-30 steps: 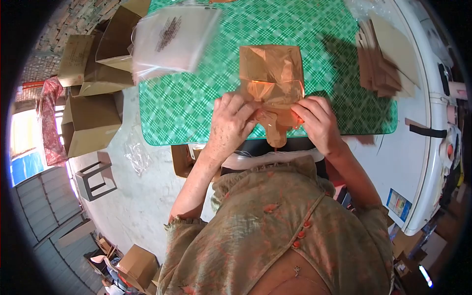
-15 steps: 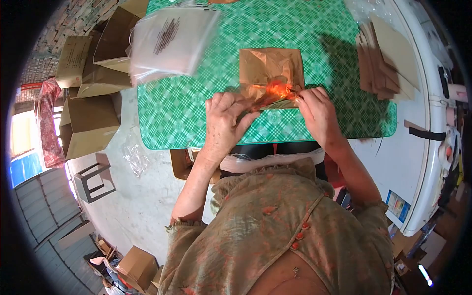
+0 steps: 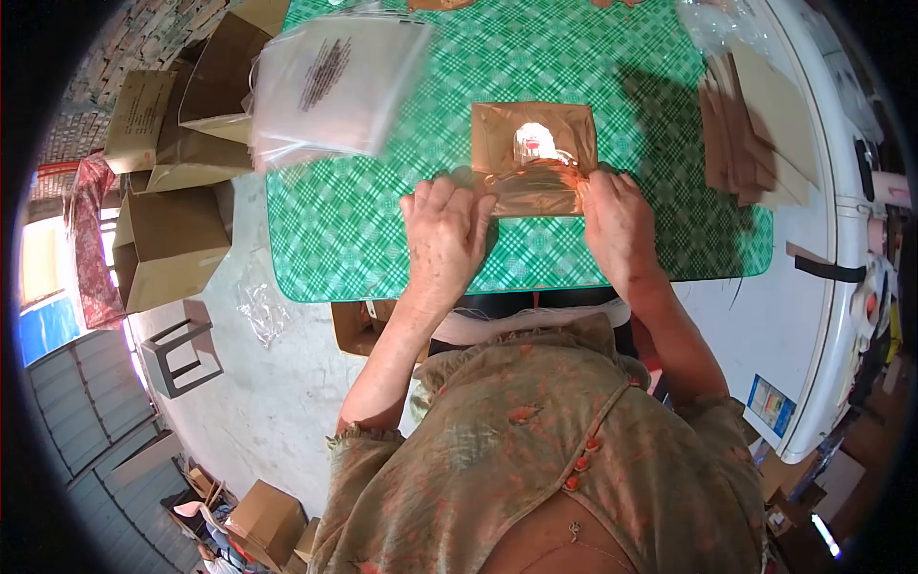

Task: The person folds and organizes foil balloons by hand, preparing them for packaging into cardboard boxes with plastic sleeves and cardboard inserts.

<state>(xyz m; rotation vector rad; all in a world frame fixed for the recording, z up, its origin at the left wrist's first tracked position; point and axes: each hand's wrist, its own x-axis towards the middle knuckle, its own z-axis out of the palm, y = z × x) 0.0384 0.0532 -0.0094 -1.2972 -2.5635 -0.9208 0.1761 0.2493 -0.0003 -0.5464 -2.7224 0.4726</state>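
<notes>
A flat, shiny copper-brown packet in glossy film (image 3: 537, 194) lies on the green checked tablecloth (image 3: 354, 225) in front of me. A bright glare shows near its middle, and a fold of film runs across it. My left hand (image 3: 443, 227) pinches the packet's left edge between thumb and fingers. At the right edge, the fingers of my right hand (image 3: 620, 222) close on the film. Both hands rest low, close to the cloth. The fingertips are partly hidden.
Clear plastic bags with dark print (image 3: 335, 86) are stacked at the table's back left. Brown flat sheets (image 3: 755, 124) lie at the right. Open cardboard boxes (image 3: 177, 234) stand left of the table, above a dark stool frame (image 3: 179, 346).
The film that was bunched up and lifted between my hands now lies flatter over the packet. Both hands have lowered towards the table, and the glare has turned from orange to white.
</notes>
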